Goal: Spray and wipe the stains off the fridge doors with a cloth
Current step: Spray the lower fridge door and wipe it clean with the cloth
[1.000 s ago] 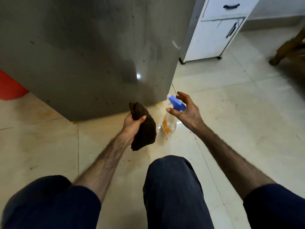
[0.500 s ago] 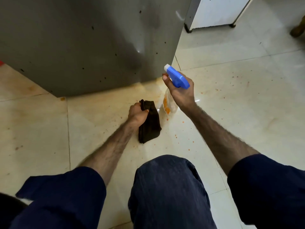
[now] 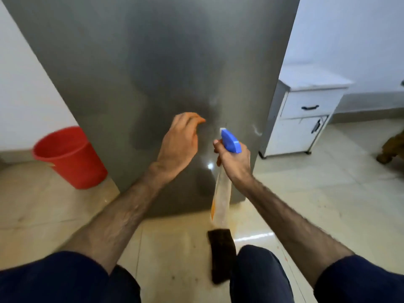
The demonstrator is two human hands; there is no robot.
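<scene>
The grey steel fridge door [image 3: 153,73] fills the upper middle of the view. My right hand [image 3: 235,162] grips a clear spray bottle [image 3: 222,193] with a blue trigger head, its nozzle aimed at the lower part of the door. My left hand [image 3: 179,143] is raised in front of the door, fingers loosely curled and holding nothing. The dark brown cloth [image 3: 220,254] lies on the floor tiles beside my right knee, below the bottle.
A red bucket [image 3: 67,156] stands on the floor left of the fridge. A white cabinet [image 3: 303,119] with black handles sits to the right. A brown object [image 3: 391,147] shows at the right edge. Beige floor tiles [image 3: 317,193] are speckled with orange spots.
My left hand let go of the cloth, which now lies on the floor, and rose toward the door. My right hand lifted the spray bottle off the floor. The view tilted up.
</scene>
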